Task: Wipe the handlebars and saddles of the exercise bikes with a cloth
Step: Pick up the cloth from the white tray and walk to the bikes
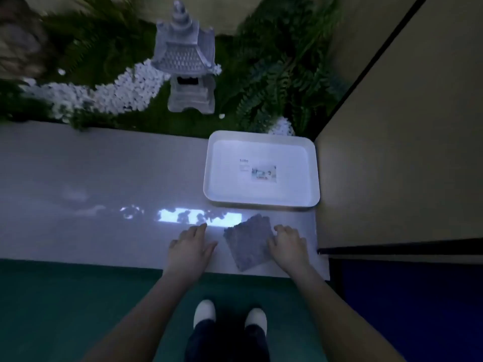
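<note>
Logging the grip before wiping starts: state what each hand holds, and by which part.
Left hand holds nothing and lies flat on the ledge. Right hand touches the cloth at its right edge; a pinch cannot be told.

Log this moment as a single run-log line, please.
cloth: flat on ledge | right hand: touches cloth | left hand: rests on ledge | white tray: behind cloth

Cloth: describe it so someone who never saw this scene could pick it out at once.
On the long pale ledge, find the white tray at its right end. Just nearer than the tray, between the left hand and right hand, lies the cloth: a small grey textured square, the only dark thing there.
</note>
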Demonstrator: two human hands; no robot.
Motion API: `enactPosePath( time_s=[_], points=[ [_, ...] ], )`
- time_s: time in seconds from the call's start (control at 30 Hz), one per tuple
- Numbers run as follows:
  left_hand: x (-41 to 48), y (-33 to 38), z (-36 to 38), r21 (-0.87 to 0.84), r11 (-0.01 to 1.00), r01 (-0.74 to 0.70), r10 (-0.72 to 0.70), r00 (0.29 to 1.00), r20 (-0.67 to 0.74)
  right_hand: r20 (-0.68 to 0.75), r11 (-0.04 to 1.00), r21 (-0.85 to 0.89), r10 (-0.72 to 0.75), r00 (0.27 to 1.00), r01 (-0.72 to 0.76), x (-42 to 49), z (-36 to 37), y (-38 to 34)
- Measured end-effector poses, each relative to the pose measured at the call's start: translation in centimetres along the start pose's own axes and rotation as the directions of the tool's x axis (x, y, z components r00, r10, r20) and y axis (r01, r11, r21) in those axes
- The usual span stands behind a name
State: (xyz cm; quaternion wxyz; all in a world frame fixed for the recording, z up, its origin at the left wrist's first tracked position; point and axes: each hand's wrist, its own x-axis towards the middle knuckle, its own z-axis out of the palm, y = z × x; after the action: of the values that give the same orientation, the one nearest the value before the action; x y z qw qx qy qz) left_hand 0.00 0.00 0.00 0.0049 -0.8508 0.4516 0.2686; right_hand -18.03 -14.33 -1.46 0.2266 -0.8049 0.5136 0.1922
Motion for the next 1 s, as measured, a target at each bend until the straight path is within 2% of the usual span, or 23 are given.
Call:
enactPosePath(
  time_s=[0.13, 0.27, 0.4, 0.47, 0.6, 0.8, 0.9, 0.97, 1.0],
  points=[
    [0.8, -1.3, 2.5, -0.02, 1.0, 0.01, -0.011, 1.0, -0.021, -0.033, 0.985, 0.123, 0.124, 0.992, -0.119, 2.3, 1.9, 0.4],
    [1.0, -1.7, 4.1, -0.057, 0.998, 0.026, -0.028, 0.999, -0.035, 0.003, 0.934, 0.277, 0.235, 0.972, -0.226, 3.6, 3.6, 0.3],
    [0.8, -1.8, 4.7, -0.035, 0.999, 0.018, -0.019, 1.0, -0.023, 0.151, 0.889, 0.368, 0.232, 0.961, -0.273, 3.8, 4.8, -0.4],
    [0.6, -1.7, 4.5, -0.031, 0.999, 0.016, -0.016, 1.0, -0.012, 0.142, 0.869, 0.441, 0.18, 0.973, -0.225, 3.2, 4.8, -1.0],
    [-0.1, -1.3, 2.7, -0.099, 0.995, 0.029, -0.028, 0.999, 0.015, -0.02, 0.866, 0.499, 0.019, 1.0, -0.007, 1.1, 2.6, -2.3],
    [-0.6, 0.7, -3.3, -0.231, 0.973, 0.028, -0.026, 1.0, 0.011, -0.101, 0.761, 0.638, -0.069, 0.993, 0.117, -2.8, -4.9, -6.1],
    [-1.0, 2.3, -7.3, -0.511, 0.857, 0.067, -0.09, 0.996, -0.02, -0.163, 0.656, 0.731, -0.1, 0.982, 0.188, -5.4, -9.5, -8.2],
    [-1.4, 3.4, -10.0, -0.705, 0.701, 0.112, -0.127, 0.991, 0.032, -0.206, 0.57, 0.786, -0.124, 0.971, 0.239, -7.6, -12.4, -9.3],
    [-2.0, 3.9, -11.4, -0.802, 0.583, 0.132, -0.11, 0.991, 0.083, -0.226, 0.503, 0.822, -0.143, 0.964, 0.267, -8.8, -13.8, -9.8]
  ],
)
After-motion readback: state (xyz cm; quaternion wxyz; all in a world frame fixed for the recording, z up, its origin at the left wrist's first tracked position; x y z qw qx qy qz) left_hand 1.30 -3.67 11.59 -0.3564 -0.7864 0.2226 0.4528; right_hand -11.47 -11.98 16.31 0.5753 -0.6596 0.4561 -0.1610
